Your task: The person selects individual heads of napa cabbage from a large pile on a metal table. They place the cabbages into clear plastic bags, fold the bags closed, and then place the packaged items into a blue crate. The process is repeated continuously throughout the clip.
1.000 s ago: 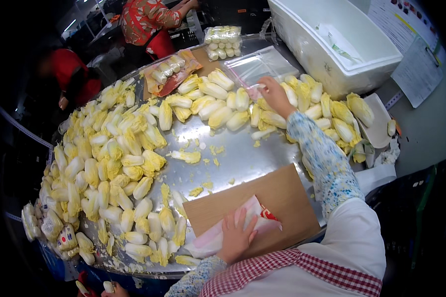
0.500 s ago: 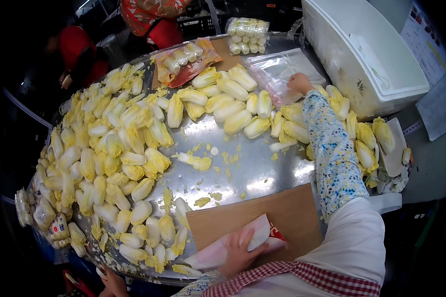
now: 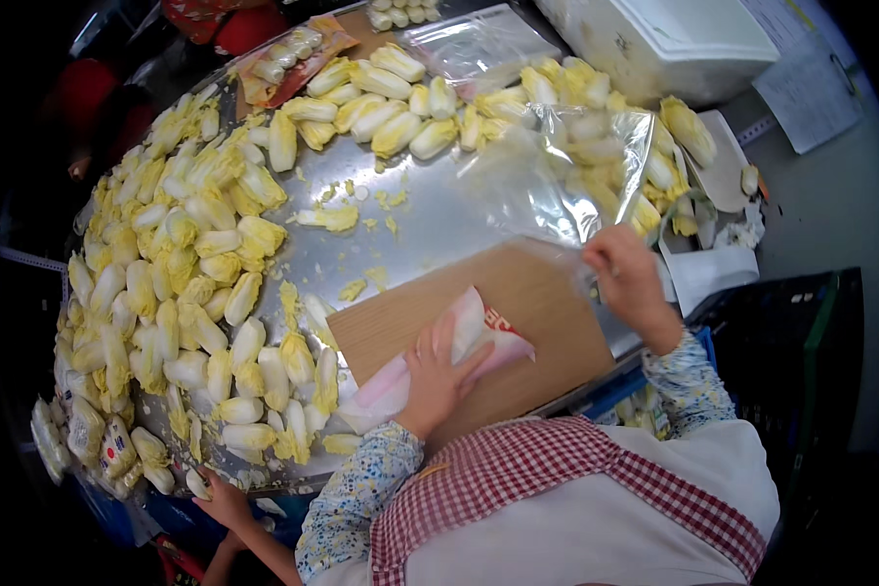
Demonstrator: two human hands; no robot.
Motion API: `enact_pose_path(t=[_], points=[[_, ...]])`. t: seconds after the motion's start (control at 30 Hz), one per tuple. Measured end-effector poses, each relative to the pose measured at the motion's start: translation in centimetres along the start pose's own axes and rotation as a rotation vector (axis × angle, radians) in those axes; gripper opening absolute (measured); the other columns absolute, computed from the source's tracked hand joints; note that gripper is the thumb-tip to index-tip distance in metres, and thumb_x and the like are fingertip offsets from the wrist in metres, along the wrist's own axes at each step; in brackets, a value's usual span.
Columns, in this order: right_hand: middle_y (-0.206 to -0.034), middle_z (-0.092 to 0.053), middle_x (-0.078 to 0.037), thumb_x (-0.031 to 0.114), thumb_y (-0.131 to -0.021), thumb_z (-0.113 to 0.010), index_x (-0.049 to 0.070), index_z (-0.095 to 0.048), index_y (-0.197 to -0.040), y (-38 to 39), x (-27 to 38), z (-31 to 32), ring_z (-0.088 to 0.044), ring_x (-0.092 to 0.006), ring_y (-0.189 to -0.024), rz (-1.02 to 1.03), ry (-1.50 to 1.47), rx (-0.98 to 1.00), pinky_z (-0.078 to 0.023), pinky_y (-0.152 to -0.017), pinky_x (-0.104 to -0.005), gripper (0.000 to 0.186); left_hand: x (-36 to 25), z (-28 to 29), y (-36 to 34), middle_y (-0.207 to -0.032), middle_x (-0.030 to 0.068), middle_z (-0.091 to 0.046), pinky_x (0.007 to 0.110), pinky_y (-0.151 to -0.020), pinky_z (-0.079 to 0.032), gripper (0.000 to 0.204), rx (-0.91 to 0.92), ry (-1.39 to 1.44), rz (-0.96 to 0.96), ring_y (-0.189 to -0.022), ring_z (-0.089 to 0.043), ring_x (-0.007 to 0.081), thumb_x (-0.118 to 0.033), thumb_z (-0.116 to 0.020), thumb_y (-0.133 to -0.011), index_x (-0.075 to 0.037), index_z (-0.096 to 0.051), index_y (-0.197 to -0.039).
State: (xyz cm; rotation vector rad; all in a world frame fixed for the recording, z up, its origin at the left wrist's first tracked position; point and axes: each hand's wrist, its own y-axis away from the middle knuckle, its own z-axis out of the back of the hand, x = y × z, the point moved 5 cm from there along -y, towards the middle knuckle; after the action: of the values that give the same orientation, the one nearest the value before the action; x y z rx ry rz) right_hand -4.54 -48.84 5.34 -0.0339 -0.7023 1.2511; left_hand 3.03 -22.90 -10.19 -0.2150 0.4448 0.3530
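Observation:
My left hand [image 3: 435, 376] rests with spread fingers on a pink and white paper wrap [image 3: 381, 396] with red print, lying on a brown board [image 3: 547, 327]; what the wrap covers is hidden. My right hand [image 3: 617, 269] pinches a large clear plastic bag [image 3: 586, 176] by its near edge at the board's upper right. The bag spreads over yellow-white napa cabbage hearts [image 3: 679, 132] behind it. Many more cabbage hearts [image 3: 176, 254] are heaped across the left of the steel table [image 3: 391, 230], with loose yellow leaf bits around them.
Stacked clear bags [image 3: 469, 39], wrapped packs [image 3: 288, 49] and a white foam box [image 3: 654, 44] line the back. Papers [image 3: 801, 93] and a dark crate [image 3: 791, 361] are at right. A co-worker's hand [image 3: 220, 498] holds a cabbage at lower left; people in red stand behind.
My right hand has come back from the bag stack toward the board, drawing one clear bag with it. My left hand stays on the paper wrap. The view has shifted.

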Motion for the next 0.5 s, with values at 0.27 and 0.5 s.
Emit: enact_pose_path(t=[0.27,0.5], points=[[-0.092,-0.059,-0.015,0.012,-0.083,-0.064,0.004,-0.060,-0.096,13.6,-2.7,-11.2,-0.056,-0.0354,-0.090,-0.122,0.125,0.289,-0.047,-0.082,-0.0446,0.016,0.7,2.4,1.7,-0.151,0.0209,-0.033,0.056,-0.092,-0.035,0.066,-0.136,-0.007,0.034,-0.126,-0.040,0.0448,-0.018,-0.077,-0.070,-0.032,-0.059,-0.132],[-0.104,-0.062,-0.013,0.027,-0.092,-0.060,0.009,-0.062,-0.111,11.0,0.4,-9.6,-0.062,-0.0330,-0.096,-0.236,0.108,0.320,-0.050,-0.081,-0.0450,0.027,1.0,3.1,3.4,-0.152,0.0253,-0.028,0.060,-0.103,-0.029,0.057,-0.063,-0.123,-0.021,-0.134,-0.030,0.0473,-0.033,-0.079,-0.072,-0.031,-0.064,-0.127]])
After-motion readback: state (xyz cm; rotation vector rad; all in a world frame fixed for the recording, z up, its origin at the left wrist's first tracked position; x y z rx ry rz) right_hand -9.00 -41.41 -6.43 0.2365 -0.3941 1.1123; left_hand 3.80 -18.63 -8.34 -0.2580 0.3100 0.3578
